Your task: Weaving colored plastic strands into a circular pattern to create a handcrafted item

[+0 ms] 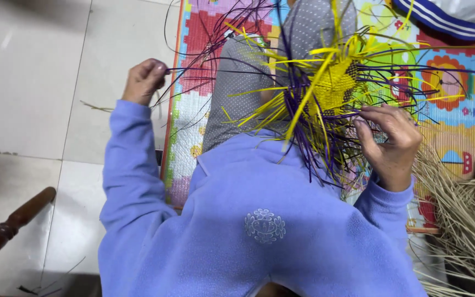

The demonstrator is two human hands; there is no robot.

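A half-woven piece of yellow and purple strips [333,88] rests over my lap, its loose ends spraying out in all directions. My right hand [392,143] grips the woven piece at its right edge, fingers curled into the strips. My left hand [144,80] is stretched out to the left over the tiled floor, closed on a thin purple strip [221,70] that runs taut back to the weave. I wear a lilac fleece top and grey dotted trousers [243,93].
A colourful foam play mat [457,88] lies under my legs. A pile of pale straw-coloured fibres [463,220] lies at the right. A dark turned wooden leg [9,225] juts in at the lower left. White floor tiles [34,99] lie to the left.
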